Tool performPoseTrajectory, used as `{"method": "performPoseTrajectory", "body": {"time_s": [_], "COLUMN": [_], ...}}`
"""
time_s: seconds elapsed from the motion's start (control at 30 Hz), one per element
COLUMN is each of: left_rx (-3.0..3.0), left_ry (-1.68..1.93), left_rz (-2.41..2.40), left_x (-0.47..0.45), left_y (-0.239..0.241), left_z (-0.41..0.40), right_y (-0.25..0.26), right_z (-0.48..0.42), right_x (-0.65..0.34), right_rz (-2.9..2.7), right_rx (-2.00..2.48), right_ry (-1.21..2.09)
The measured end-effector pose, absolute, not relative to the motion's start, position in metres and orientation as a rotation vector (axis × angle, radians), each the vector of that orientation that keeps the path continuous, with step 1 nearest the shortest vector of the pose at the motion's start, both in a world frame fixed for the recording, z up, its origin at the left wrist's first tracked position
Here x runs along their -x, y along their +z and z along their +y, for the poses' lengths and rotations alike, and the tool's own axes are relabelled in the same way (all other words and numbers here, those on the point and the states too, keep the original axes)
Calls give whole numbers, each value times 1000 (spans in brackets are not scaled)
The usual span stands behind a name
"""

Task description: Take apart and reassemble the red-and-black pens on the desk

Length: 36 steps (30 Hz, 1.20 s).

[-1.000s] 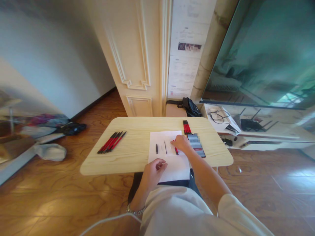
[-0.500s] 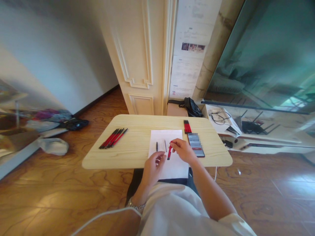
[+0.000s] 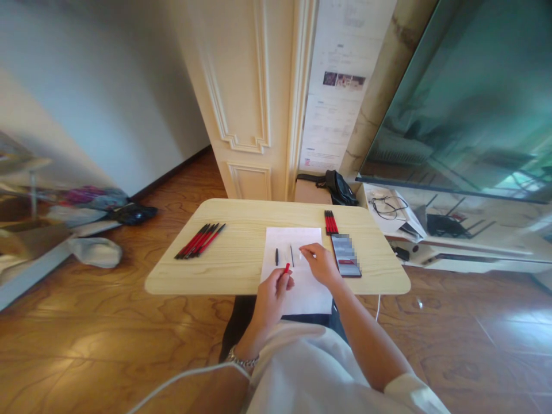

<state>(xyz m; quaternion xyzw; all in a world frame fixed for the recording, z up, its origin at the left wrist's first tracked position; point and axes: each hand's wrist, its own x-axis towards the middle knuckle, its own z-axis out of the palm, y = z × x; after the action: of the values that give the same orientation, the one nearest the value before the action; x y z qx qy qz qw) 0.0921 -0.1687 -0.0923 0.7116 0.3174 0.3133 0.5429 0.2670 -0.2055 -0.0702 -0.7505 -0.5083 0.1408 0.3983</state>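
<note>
My left hand (image 3: 273, 293) is closed around a red pen barrel (image 3: 287, 268), whose end sticks up past the thumb. To its right, the fingertips of my right hand (image 3: 319, 263) are pinched together over the white paper (image 3: 308, 296). Something small and pale shows at those fingertips, too tiny to name. A short black pen part (image 3: 276, 257) and a thin dark pen refill (image 3: 292, 256) lie side by side on the paper, just beyond my hands.
Several red-and-black pens (image 3: 199, 241) lie in a group on the left of the wooden table (image 3: 241, 218). More such pens (image 3: 330, 222) sit at the back right, above a phone (image 3: 347, 256). A white cable (image 3: 181, 376) crosses near my left forearm.
The red barrel has passed from my right hand into my left, which has closed on it. My right hand, without the barrel, stays above the paper, fingertips pinched.
</note>
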Motion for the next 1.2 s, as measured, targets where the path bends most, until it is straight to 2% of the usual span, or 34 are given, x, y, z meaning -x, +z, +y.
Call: {"method": "performPoseTrajectory", "body": {"time_s": [0.2, 0.67, 0.77, 1.0, 1.2], "left_rx": [-1701, -1735, -1725, -1749, -1822], "left_ry": [786, 771, 778, 738, 717], "left_rz": [764, 782, 783, 739, 736], "left_x": [-91, -89, -89, -91, -93], "left_y": [-95, -97, -96, -90, -90], "left_z": [-166, -163, -164, -167, -169], "right_y": [-84, -99, -100, -90, -81], "right_z": [-183, -180, -184, -203, -214], "right_x": [-289, -275, -274, -263, -248], "right_rz": [-1443, -1478, -1362, -963, -990], "right_rx": [2230, 2345, 2188, 1479, 1440], "right_ry": [383, 230, 244, 719, 724]}}
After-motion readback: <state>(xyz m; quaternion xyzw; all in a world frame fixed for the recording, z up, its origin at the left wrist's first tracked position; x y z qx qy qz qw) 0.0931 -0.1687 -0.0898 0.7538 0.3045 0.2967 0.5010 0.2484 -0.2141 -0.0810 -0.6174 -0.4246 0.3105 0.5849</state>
